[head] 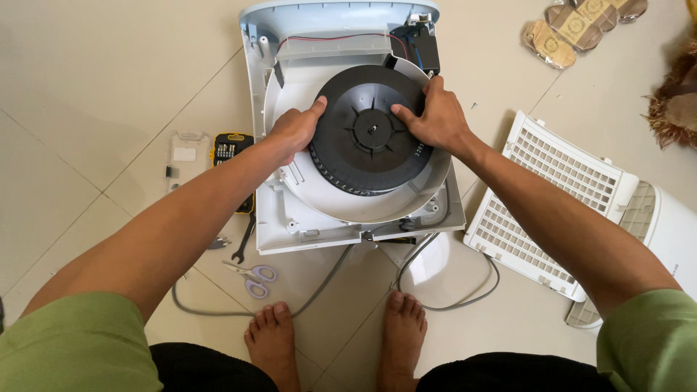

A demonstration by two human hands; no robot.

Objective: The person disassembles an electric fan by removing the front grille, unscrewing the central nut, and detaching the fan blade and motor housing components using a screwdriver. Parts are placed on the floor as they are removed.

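left hand (294,131): at 9 o'clock of the fan wheel (367,131), thumb laid over the top rim, fingers (317,109) clenched on the edge. Grasping it.
right hand (433,120): at 3 o'clock of the wheel, fingers spread on the top face, palm wrapped over the rim. Also grasping it.
grip logic: hands sit on opposite sides, so the wheel looks held level and square to its centre hub. My read, not a certainty.
fan wheel: black, round, ribbed on top, blades showing along the lower edge. Sits inside the white round housing (377,207), roughly centred. Can't tell if it's fully seated or slightly lifted.
housing: part of a white appliance shell (305,236) lying flat on the tiled floor (87,87), open side up, so the wheel is reachable from above.
wiring: red and black leads at 12 o'clock run to a small black box (427,51); grey cord (319,287) trails out at 6 o'clock past the bare feet (337,337).
tools: bit set case (231,149) at 9 o'clock just beside the shell, scissors (253,277) and a small wrench (245,239) at 7 o'clock, all within arm's reach.
removed parts: white grille panel (548,199) at 4 o'clock, set well apart from the shell, leaning on another white cover (671,236).
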